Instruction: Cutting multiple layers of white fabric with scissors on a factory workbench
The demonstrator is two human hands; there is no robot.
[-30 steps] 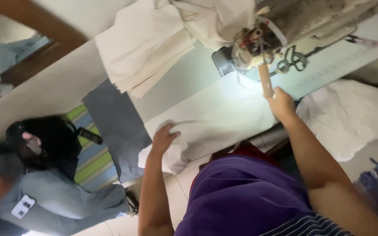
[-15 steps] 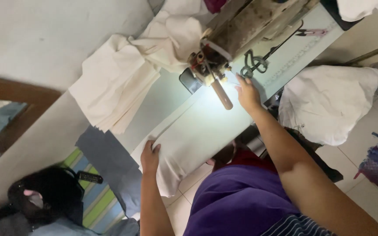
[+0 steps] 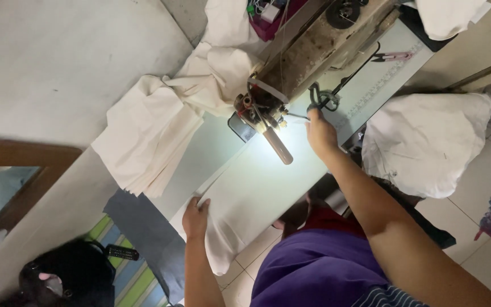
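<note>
White cloth (image 3: 251, 193) lies flat on the sewing table (image 3: 365, 94), under the sewing machine (image 3: 302, 62).
The left hand (image 3: 196, 219) presses its near edge, fingers together and flat; the right hand (image 3: 320, 133) reaches by the scissors (image 3: 322, 98), grip hard to tell; keep the cloth smooth; no box or bin shows, only a stack of cloth (image 3: 146, 136).

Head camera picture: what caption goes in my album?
Left hand presses cream cloth flat; right hand reaches by the sewing machine.
</note>
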